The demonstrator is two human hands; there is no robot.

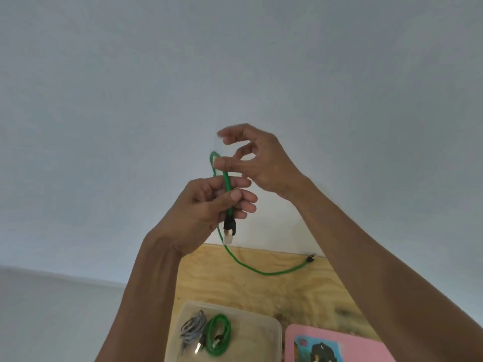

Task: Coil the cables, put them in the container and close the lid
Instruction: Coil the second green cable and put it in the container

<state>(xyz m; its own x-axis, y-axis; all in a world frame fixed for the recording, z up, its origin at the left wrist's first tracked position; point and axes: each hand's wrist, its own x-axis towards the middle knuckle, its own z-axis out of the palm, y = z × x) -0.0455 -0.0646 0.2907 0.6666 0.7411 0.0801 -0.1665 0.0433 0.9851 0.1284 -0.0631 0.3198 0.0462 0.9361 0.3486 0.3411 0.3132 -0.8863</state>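
Note:
I hold a green cable (pixel 264 271) up in front of the wall. My left hand (pixel 209 207) pinches it just above its black plug (pixel 230 227), which hangs down. The cable loops over a finger of my right hand (pixel 256 163), whose other fingers are spread and loosely curled. The rest of the cable drops to the wooden table (pixel 261 291) and its far plug (pixel 311 258) lies by the wall. A clear plastic container (pixel 271 330) at the bottom holds a coiled green cable (pixel 218 335) and a coiled grey cable (pixel 192 330).
A pink lid (pixel 326 335) with a picture on it lies right of the container at the bottom edge. The table ends at the white wall behind and has its left edge beside my left forearm.

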